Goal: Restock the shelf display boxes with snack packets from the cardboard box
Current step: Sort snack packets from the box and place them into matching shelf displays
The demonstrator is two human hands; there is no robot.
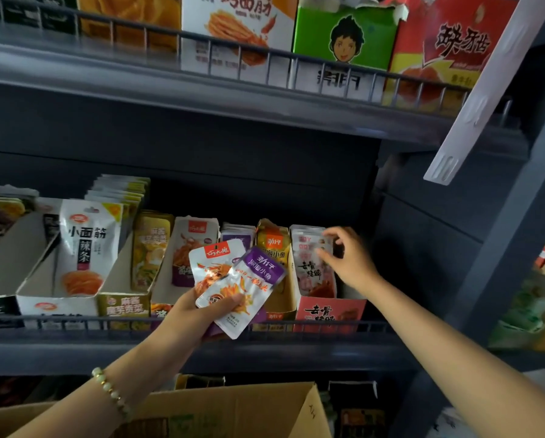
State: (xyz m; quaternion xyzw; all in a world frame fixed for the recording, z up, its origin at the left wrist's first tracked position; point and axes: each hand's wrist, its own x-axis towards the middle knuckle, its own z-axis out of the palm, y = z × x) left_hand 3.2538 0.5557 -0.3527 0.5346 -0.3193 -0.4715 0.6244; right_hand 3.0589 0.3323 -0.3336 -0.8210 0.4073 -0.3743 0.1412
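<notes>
Snack packets (237,287) sit clamped in the left hand (195,314); right hand (350,260), grip apart, touches boxed packets (309,275).

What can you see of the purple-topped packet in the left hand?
The purple-topped packet is a flat, glossy, sealed pouch: purple band with white characters above, silvery-white body picturing orange strips. It is tilted, top to the upper right, in front of the shelf. The left hand holds it, thumb on its front; it overlaps a red-labelled white packet held behind it.
</notes>
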